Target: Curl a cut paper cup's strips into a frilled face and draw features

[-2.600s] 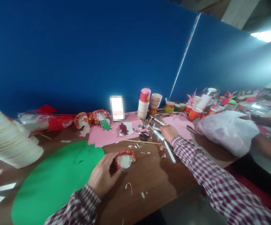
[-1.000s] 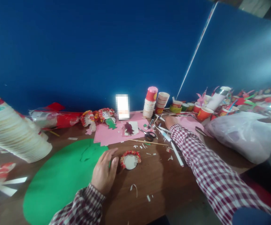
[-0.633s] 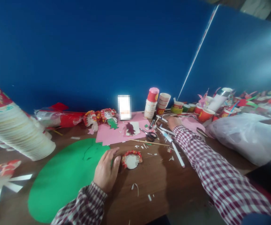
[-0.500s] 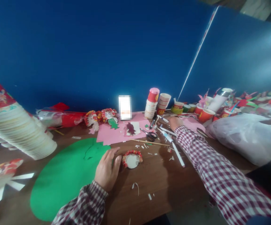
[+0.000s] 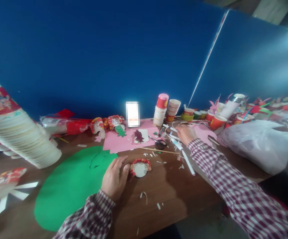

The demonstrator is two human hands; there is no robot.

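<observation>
My left hand (image 5: 114, 179) rests on the table with its fingers apart and nothing in it, partly over the edge of a green paper sheet (image 5: 66, 189). Just right of it lies a round white piece with a red and yellow rim (image 5: 140, 167). My right hand (image 5: 185, 133) reaches to the back of the table, at a white marker (image 5: 170, 127) and a thin white cable. Its fingertips are small and blurred, so its hold is unclear. Black scissors (image 5: 161, 143) lie to its left, and a white glue pen (image 5: 188, 163) lies in front of it.
Stacked paper cups (image 5: 22, 132) lean at the left. Two more cup stacks (image 5: 159, 114) stand at the back. Pink paper (image 5: 116, 141) lies behind a wooden stick (image 5: 159, 150). At the right are a white plastic bag (image 5: 258, 142) and red cups (image 5: 218, 122).
My right hand has shifted slightly, and more of its back shows near the white marker. My left hand has stayed in place. The view has turned a little.
</observation>
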